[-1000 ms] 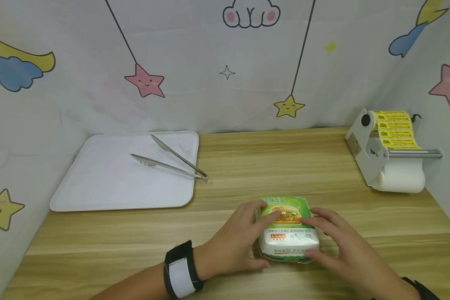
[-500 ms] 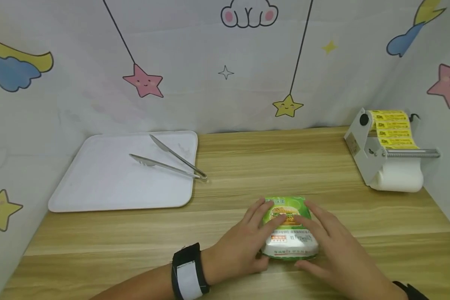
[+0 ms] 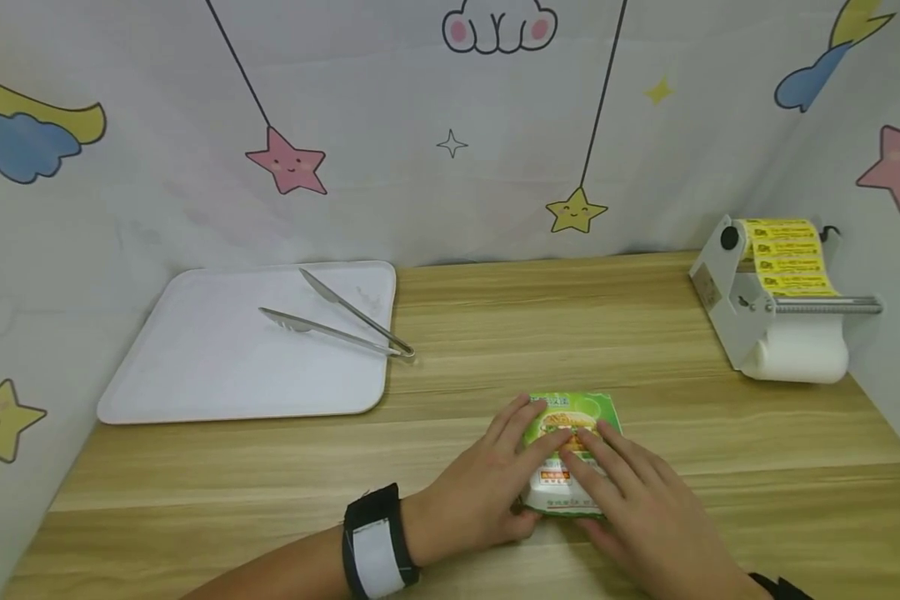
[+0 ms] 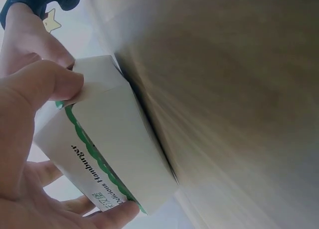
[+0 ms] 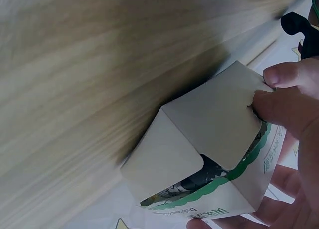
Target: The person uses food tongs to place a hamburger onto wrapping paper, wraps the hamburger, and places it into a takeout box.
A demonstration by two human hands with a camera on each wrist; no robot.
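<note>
A green and white hamburger box (image 3: 555, 497) with a burger picture on its lid sits on the wooden table. My left hand (image 3: 480, 483) holds its left side, fingers over the lid and thumb low at the front corner. From the right, my right hand (image 3: 645, 508) grips it too, fingers across the lid and thumb at the front. In the left wrist view the box (image 4: 119, 139) shows its scalloped green lid edge against the white base. A gap beneath the lid of the box (image 5: 214, 114) appears in the right wrist view, with something dark and patterned inside.
A white tray (image 3: 232, 358) lies at the back left, with metal tongs (image 3: 337, 335) resting across its right edge. At the back right stands a label dispenser (image 3: 727, 317) carrying a roll of yellow labels (image 3: 791, 258). A patterned cloth (image 3: 390, 100) hangs behind the table.
My right hand has moved left and further over the lid, its thumb now at the box's front. My left hand shifted slightly right early on, then stayed. Tray, tongs and dispenser keep their places.
</note>
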